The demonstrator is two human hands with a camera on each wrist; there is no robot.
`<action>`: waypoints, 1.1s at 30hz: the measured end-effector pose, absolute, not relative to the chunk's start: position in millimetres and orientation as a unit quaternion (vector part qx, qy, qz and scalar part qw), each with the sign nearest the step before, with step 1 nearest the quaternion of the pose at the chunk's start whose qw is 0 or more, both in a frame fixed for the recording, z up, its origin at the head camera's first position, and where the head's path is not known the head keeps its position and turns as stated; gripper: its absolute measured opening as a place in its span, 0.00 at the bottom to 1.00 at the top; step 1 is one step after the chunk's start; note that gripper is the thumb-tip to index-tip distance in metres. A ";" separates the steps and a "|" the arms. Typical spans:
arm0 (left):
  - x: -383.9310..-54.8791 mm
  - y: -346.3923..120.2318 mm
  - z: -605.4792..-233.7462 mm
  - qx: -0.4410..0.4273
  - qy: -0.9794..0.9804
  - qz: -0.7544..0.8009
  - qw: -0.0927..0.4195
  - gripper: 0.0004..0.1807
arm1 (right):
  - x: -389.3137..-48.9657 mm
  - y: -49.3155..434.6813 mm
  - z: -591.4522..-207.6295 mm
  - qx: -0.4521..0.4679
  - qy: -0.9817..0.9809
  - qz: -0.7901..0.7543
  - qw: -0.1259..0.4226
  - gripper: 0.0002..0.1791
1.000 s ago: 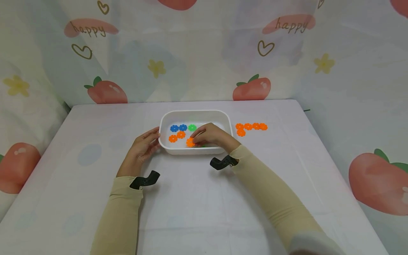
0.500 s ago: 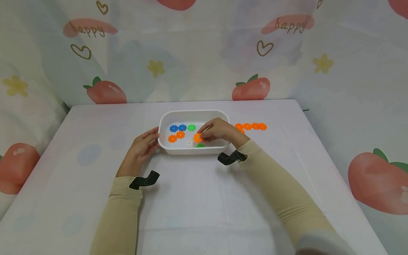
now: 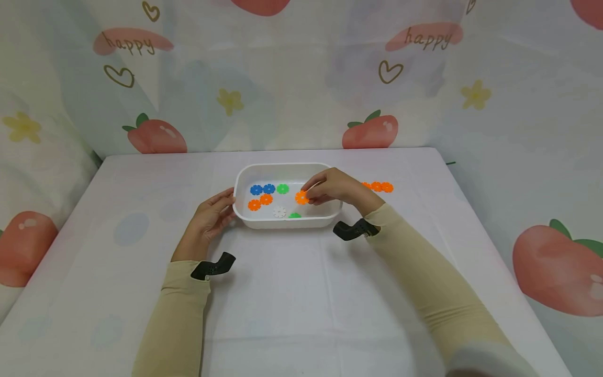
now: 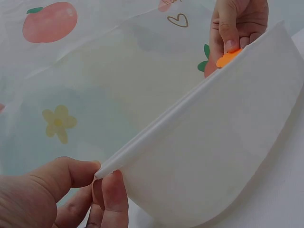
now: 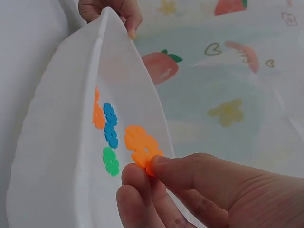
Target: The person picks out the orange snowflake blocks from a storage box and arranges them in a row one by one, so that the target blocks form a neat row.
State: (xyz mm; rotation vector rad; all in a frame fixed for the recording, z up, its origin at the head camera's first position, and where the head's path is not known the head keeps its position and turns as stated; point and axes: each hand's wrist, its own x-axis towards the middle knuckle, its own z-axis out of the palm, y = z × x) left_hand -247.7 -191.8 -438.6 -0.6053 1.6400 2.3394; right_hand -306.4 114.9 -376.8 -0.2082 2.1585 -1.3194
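A white rectangular tray point(image 3: 287, 223) lies on the table, and my left hand point(image 3: 213, 217) pinches its left rim between thumb and fingers, as the left wrist view shows. Over the tray's right part, my right hand point(image 3: 336, 187) pinches an orange snowflake disc point(image 5: 142, 145) by its edge. Inside the tray are two blue discs point(image 3: 262, 189), a green disc point(image 3: 282, 189), two orange discs point(image 3: 260, 201), a white disc point(image 3: 280, 212) and another green disc point(image 3: 294, 215), partly hidden by the front wall.
Right of the tray, several orange discs point(image 3: 376, 186) lie in a row on the white tablecloth point(image 3: 282, 303); my right hand covers part of that row. A printed cloth backdrop point(image 3: 282, 78) stands behind the table.
My right hand has moved right and away from me with the orange disc, uncovering the white disc and the near green one. My left hand stays at the tray's rim.
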 end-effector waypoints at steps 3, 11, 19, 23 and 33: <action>-247.9 -192.0 -438.6 -0.210 0.558 0.795 0.111 0.24 | -306.0 120.6 -374.4 -0.078 0.812 -0.498 0.294 0.17; -248.1 -192.3 -437.6 -0.208 0.558 0.795 0.114 0.26 | -303.8 143.4 -370.7 -0.080 0.808 -0.507 0.288 0.16; -247.6 -191.9 -436.4 -0.201 0.563 0.793 0.113 0.27 | -300.4 155.4 -365.3 -0.094 0.816 -0.494 0.284 0.17; -247.7 -192.1 -436.2 -0.203 0.563 0.793 0.113 0.26 | -301.5 161.4 -366.0 -0.091 0.821 -0.489 0.281 0.17; -247.1 -192.1 -438.3 -0.205 0.560 0.795 0.114 0.26 | -301.4 176.6 -365.5 -0.077 0.820 -0.492 0.281 0.19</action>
